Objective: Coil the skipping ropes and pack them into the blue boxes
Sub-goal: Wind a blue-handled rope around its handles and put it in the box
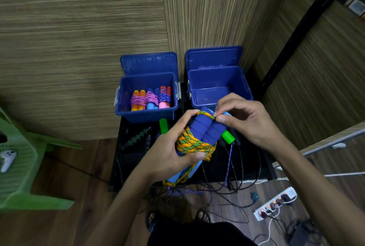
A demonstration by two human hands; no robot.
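Both hands grip the blue-handled rope [199, 137] over a black desk [254, 168]; left grip [167, 156] clutches the coil, right grip [245, 117] pinches cord. Blue boxes [147, 95] just beyond, wood-grain walls [79, 38], no readable writing.

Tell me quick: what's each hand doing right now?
Left hand: grips the coiled orange-green rope bundle.
Right hand: pinches the rope's end at the bundle's top.
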